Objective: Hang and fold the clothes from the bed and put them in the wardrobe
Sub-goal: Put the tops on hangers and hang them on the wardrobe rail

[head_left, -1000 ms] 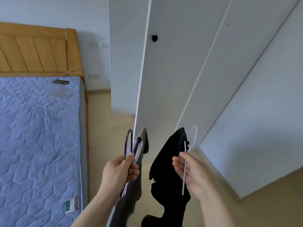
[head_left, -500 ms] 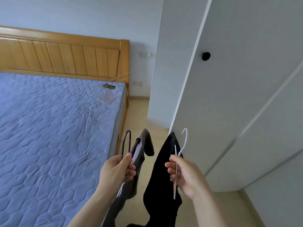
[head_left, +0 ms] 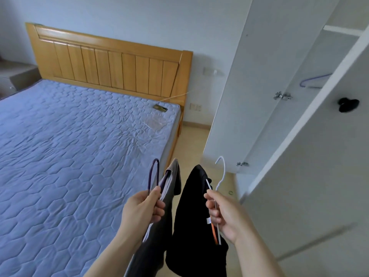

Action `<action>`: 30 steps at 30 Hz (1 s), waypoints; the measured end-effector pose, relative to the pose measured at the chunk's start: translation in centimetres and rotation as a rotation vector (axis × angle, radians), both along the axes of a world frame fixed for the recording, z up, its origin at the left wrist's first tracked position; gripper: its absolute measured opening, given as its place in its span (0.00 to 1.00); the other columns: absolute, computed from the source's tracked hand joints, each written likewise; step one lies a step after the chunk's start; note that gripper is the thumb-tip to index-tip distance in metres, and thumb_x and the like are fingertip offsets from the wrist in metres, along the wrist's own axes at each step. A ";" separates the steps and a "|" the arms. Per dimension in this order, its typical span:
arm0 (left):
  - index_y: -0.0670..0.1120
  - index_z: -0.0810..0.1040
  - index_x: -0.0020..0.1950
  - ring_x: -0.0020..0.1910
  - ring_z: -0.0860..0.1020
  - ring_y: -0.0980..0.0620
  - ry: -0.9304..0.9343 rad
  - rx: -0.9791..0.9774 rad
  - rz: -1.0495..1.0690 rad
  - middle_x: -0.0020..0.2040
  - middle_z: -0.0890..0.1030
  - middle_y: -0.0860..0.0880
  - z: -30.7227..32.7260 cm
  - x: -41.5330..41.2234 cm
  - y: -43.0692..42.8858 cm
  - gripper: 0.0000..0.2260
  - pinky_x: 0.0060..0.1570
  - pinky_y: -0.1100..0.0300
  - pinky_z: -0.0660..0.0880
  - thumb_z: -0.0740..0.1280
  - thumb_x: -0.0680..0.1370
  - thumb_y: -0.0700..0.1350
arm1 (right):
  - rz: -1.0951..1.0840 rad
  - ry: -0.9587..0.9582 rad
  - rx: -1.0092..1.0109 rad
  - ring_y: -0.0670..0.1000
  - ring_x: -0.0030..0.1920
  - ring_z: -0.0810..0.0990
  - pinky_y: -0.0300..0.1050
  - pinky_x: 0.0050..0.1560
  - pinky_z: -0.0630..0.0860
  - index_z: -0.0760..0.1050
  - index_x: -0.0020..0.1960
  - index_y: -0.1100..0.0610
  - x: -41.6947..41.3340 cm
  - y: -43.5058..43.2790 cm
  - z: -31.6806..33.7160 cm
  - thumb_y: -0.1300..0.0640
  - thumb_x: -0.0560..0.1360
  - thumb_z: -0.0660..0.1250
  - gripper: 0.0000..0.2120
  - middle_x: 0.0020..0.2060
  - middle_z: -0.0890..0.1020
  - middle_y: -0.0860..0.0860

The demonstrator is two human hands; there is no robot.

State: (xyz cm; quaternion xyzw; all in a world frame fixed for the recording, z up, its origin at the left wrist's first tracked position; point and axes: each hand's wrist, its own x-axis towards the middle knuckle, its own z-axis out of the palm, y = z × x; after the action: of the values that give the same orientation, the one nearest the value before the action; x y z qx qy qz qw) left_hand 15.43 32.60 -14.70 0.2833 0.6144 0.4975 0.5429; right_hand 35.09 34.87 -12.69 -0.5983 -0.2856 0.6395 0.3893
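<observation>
The left hand (head_left: 141,212) curls its fingers around a purple hanger (head_left: 153,172) carrying a grey garment (head_left: 167,212). The right hand (head_left: 227,214) pinches a white hanger (head_left: 222,172) draped with a black garment (head_left: 189,216), just beside the grey one. Both hang between the bed (head_left: 60,156) at left and the open wardrobe (head_left: 229,96) at right, where 1 blue hanger (head_left: 313,81) hangs.

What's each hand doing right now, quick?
Left hand: closed, gripping the purple hanger that carries the grey garment.
Right hand: closed, gripping the white hanger that carries the black garment.
</observation>
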 end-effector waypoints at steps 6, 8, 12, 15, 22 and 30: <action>0.40 0.79 0.41 0.28 0.75 0.53 0.013 0.004 -0.034 0.32 0.80 0.46 0.6 -2.5 8.0 0.13 0.31 0.60 0.73 0.66 0.79 0.48 | -0.047 -0.035 0.024 0.43 0.21 0.62 0.35 0.22 0.56 0.75 0.45 0.61 -2.7 7.6 1.3 0.60 0.78 0.64 0.05 0.25 0.72 0.48; 0.40 0.79 0.41 0.28 0.75 0.52 0.008 0.011 -0.058 0.32 0.80 0.46 0.9 -2.9 10.5 0.13 0.31 0.60 0.72 0.66 0.79 0.48 | -0.066 -0.016 0.041 0.43 0.21 0.62 0.34 0.22 0.56 0.74 0.46 0.61 -3.1 9.6 1.8 0.60 0.79 0.63 0.05 0.25 0.72 0.48; 0.40 0.79 0.41 0.28 0.74 0.52 0.016 0.023 -0.089 0.32 0.79 0.46 1.1 -2.7 15.3 0.13 0.31 0.60 0.72 0.67 0.78 0.49 | -0.089 -0.020 0.050 0.43 0.22 0.62 0.34 0.23 0.56 0.73 0.45 0.60 -3.1 13.6 2.8 0.61 0.79 0.62 0.05 0.24 0.72 0.47; 0.41 0.79 0.42 0.29 0.75 0.52 0.017 0.031 -0.116 0.32 0.80 0.46 1.3 -2.2 19.2 0.13 0.31 0.60 0.72 0.68 0.78 0.50 | -0.113 -0.001 0.059 0.43 0.21 0.62 0.34 0.23 0.56 0.73 0.45 0.61 -2.5 17.1 3.2 0.62 0.79 0.62 0.05 0.24 0.72 0.48; 0.41 0.80 0.42 0.31 0.73 0.51 0.104 0.070 -0.149 0.32 0.79 0.46 2.5 0.5 28.3 0.17 0.34 0.58 0.71 0.69 0.76 0.56 | -0.213 0.063 0.082 0.43 0.19 0.64 0.34 0.22 0.58 0.74 0.47 0.62 0.5 26.4 3.4 0.61 0.79 0.62 0.05 0.26 0.72 0.50; 0.43 0.81 0.45 0.29 0.74 0.55 0.119 0.099 -0.262 0.33 0.80 0.49 3.2 3.9 37.7 0.14 0.33 0.60 0.72 0.68 0.77 0.54 | -0.307 0.085 0.084 0.43 0.19 0.65 0.34 0.20 0.59 0.75 0.45 0.62 4.3 34.3 3.5 0.60 0.79 0.62 0.07 0.24 0.74 0.49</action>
State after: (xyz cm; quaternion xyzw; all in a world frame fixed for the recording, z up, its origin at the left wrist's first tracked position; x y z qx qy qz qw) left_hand 19.30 70.31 -11.53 0.4164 0.5779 0.4347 0.5510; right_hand 39.36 69.20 -9.16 -0.5904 -0.2008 0.5847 0.5189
